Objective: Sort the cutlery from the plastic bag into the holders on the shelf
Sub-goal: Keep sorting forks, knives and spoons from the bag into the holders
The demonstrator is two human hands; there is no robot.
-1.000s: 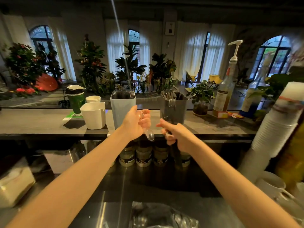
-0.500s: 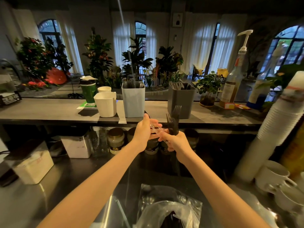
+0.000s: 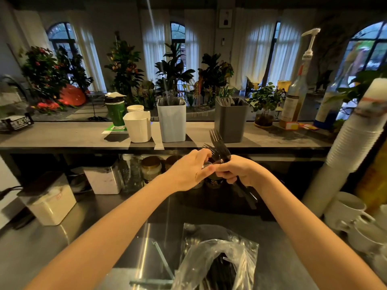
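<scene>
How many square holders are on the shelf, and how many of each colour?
White holder: 1
Light blue holder: 1
Dark grey holder: 1
Total: 3
</scene>
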